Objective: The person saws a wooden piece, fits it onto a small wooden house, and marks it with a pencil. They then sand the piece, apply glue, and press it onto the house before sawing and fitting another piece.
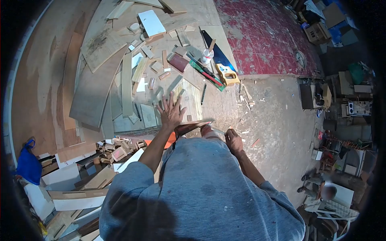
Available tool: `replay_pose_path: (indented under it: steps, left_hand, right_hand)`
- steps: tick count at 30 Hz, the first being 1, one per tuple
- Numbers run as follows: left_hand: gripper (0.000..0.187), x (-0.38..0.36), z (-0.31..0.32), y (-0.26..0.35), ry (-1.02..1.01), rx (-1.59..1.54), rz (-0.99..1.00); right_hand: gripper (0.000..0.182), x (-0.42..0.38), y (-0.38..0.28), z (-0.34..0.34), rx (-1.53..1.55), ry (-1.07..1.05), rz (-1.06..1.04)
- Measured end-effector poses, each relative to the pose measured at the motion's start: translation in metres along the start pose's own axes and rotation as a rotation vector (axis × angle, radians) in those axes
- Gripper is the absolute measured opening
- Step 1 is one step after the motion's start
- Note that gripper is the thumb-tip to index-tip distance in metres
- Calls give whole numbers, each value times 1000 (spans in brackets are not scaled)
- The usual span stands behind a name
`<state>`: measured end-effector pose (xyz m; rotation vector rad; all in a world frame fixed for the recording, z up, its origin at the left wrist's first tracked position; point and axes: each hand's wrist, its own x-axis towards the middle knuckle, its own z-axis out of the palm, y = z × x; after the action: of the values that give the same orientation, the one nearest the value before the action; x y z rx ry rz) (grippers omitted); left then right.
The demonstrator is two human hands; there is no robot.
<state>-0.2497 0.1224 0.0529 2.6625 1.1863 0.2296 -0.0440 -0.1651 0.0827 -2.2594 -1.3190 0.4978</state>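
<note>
My left hand (171, 113) lies flat with spread fingers on pale wood boards (188, 94) at the bench's near edge. Low at my right side, my right hand (234, 142) is closed, with a thin pale flat strip (218, 131) reaching from its fingers toward the bench edge. A narrow piece of wood (195, 123) runs along that edge in front of my body. Beyond my left hand lie small wood blocks (151, 83) and a dark red-brown sanding piece (178, 62). A dark pen-like stick (203, 94) rests right of the boards.
A handsaw with a yellow handle (227, 74), a green-and-red long tool (206, 74) and a white jar (207, 57) sit at the bench's right. Large boards (96, 90) lean at left above heaped offcuts (116, 152). Wood scraps litter the floor (273, 116). Another person (321, 188) is far right.
</note>
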Motion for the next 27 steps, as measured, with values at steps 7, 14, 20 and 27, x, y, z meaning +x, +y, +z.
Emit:
replay_pose_path:
  steps: [7, 14, 20, 27]
  left_hand:
    - [68, 4, 4, -4, 18, -10, -26]
    - [64, 13, 14, 12, -117, -160, -178]
    - [56, -17, -3, 9, -2, -234, -78]
    - [35, -37, -6, 11, 67, -599, -163]
  right_hand:
    - [8, 13, -4, -3, -14, 18, -53]
    - [10, 8, -4, 7, -23, 0, -40]
    - [9, 10, -15, 5, 101, 164, -17]
    - [21, 44, -50, 7, 717, 52, 336]
